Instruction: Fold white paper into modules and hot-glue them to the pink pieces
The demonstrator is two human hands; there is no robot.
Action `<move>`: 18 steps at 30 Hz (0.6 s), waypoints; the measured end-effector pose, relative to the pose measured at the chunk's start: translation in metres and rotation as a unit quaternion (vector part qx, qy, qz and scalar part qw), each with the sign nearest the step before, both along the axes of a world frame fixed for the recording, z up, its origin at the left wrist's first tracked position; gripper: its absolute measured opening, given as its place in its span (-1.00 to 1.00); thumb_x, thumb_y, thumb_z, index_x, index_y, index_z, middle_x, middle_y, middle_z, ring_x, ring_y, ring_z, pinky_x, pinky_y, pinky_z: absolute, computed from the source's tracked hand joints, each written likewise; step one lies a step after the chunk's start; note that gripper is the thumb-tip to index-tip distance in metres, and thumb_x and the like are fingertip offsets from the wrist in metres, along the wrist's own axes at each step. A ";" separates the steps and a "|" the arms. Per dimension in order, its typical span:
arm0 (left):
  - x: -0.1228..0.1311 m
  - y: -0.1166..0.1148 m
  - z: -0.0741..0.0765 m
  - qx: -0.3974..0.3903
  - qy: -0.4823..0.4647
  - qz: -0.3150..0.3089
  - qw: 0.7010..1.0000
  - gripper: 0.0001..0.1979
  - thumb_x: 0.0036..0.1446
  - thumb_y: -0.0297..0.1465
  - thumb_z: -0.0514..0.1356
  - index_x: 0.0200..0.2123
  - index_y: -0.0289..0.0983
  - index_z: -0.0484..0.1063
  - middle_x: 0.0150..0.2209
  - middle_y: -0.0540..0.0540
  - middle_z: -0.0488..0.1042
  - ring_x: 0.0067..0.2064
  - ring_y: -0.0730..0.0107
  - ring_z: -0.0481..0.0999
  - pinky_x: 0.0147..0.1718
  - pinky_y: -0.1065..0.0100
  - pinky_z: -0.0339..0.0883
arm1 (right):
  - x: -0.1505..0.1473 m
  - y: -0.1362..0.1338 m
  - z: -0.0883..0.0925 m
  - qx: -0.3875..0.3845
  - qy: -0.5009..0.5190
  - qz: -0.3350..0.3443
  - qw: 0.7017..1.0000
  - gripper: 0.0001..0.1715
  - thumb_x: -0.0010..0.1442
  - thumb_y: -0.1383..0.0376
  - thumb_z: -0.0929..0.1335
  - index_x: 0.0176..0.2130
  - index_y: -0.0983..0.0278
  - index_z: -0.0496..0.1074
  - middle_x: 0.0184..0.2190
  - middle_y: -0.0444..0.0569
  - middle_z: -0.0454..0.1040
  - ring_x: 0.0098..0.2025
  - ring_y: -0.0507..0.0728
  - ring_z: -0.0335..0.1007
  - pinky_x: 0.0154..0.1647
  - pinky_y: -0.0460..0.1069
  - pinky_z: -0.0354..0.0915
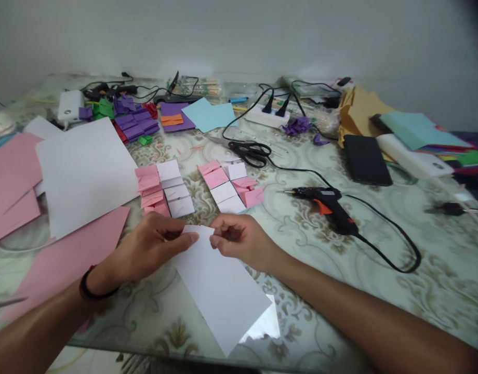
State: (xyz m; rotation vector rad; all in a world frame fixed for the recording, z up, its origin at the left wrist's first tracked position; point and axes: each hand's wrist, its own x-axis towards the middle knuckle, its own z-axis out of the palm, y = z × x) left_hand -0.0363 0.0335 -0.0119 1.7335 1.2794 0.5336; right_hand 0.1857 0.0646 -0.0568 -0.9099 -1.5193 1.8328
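While my left hand [157,244] is pinching the white paper [223,291] near its far edge, my right hand [237,236] is gripping this edge at its right corner. The paper is occupying six o'clock of the desk [449,259]; pink-and-white folded pieces [178,191] are lying at twelve o'clock from it, the glue gun [332,206] at two.

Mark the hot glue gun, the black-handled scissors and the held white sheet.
Hot glue gun [337,206], head view: top of the grip.
Black-handled scissors [239,148], head view: handles, near pivot.
Held white sheet [222,286], head view: middle of its face.
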 end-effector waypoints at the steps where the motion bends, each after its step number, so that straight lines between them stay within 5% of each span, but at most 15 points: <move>1: -0.002 0.000 0.001 0.014 0.011 0.001 1.000 -0.51 0.37 -0.21 0.17 -0.60 -0.31 0.39 -0.65 0.09 0.10 -0.58 0.54 0.07 -0.60 0.38 -0.08 | 0.001 0.001 0.000 -0.001 0.008 -0.004 1.000 -0.75 0.07 0.22 0.53 -0.42 0.28 0.43 -0.53 -0.18 0.39 -0.48 -0.02 0.23 -0.46 -0.10 0.17; 4: -0.005 0.001 0.001 0.116 0.037 0.024 0.992 -0.62 0.39 -0.27 0.19 -0.47 -0.29 0.53 -0.56 0.03 0.38 -0.51 0.48 0.33 -0.52 0.41 0.18 | 0.003 0.004 -0.003 -0.008 0.055 -0.024 0.998 -0.65 0.17 0.09 0.51 -0.41 0.27 0.41 -0.52 -0.16 0.42 -0.52 -0.02 0.23 -0.47 -0.08 0.19; 6: -0.006 0.001 0.001 0.235 0.032 0.034 0.971 -0.84 0.38 -0.39 0.22 -0.22 -0.23 0.63 -0.27 -0.06 0.60 -0.26 0.37 0.55 -0.27 0.37 0.40 | 0.005 0.006 -0.004 -0.023 0.096 -0.025 0.995 -0.55 0.26 -0.03 0.44 -0.40 0.28 0.42 -0.50 -0.13 0.45 -0.54 -0.01 0.25 -0.47 -0.06 0.21; 10: -0.004 0.002 -0.004 0.425 0.072 -0.014 0.902 -0.63 0.28 -0.61 0.25 0.00 -0.04 0.61 0.08 -0.13 0.53 0.08 0.17 0.51 0.08 0.11 0.39 | 0.008 0.007 -0.004 -0.020 0.102 0.030 0.994 -0.45 0.33 -0.08 0.38 -0.41 0.32 0.49 -0.50 -0.05 0.49 -0.50 0.02 0.32 -0.42 -0.03 0.24; 14: 0.001 0.001 -0.010 0.451 0.130 -0.061 0.881 -0.52 0.21 -0.68 0.21 0.01 -0.01 0.58 0.15 -0.13 0.47 0.15 0.07 0.40 0.12 -0.02 0.37 | 0.009 0.006 -0.003 -0.018 0.052 0.031 0.998 -0.55 0.22 -0.05 0.48 -0.35 0.29 0.51 -0.57 -0.15 0.40 -0.50 0.01 0.27 -0.48 -0.07 0.19; 18: 0.000 0.001 -0.006 0.373 0.079 -0.019 0.924 -0.49 0.22 -0.62 0.20 0.18 -0.08 0.41 0.23 -0.21 0.34 0.26 0.04 0.34 0.19 -0.01 0.34 | 0.006 0.005 -0.003 -0.019 0.035 -0.015 0.999 -0.54 0.14 -0.03 0.52 -0.43 0.27 0.44 -0.61 -0.20 0.38 -0.57 -0.03 0.20 -0.52 -0.09 0.14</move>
